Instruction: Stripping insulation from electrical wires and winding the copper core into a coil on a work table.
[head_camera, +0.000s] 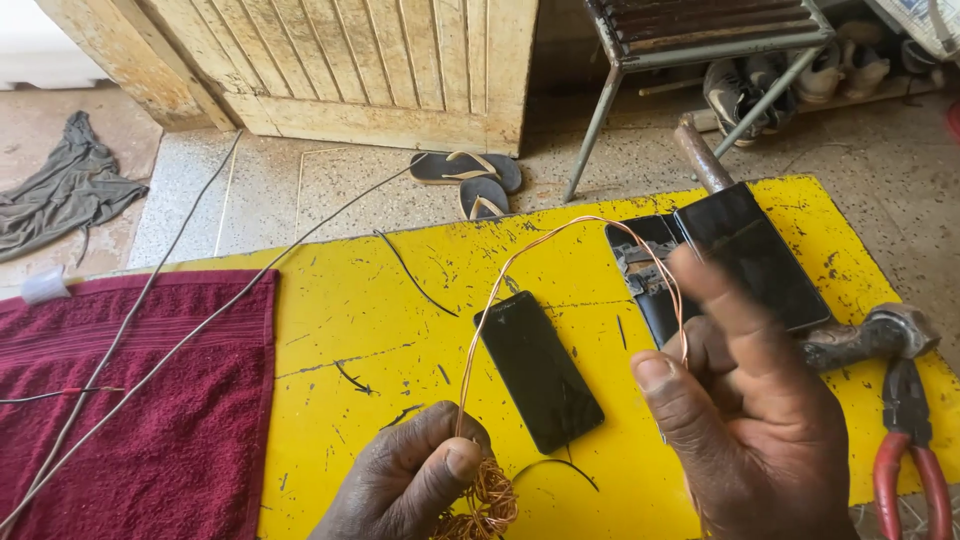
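Both hands are drawing copper wire out of a tangled coil, just in front of the black phone.

Our left hand (415, 475) is pinching the coil (480, 505) shut; our right hand (745, 420) is closing on the wire (560, 232), which is arching over the phone (538, 370). We are judging it early: one strand is running free, and most of the coil is remaining bunched.

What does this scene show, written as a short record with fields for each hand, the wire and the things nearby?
left hand: left hand pinches a tangled coil of thin copper wire
right hand: right hand holds the loose strand, which arches between the hands
surface: scratched yellow table top
beside hands: flat black phone; open black wallet-like case
right edge: red-handled pliers; wooden-handled hammer
left: dark red towel
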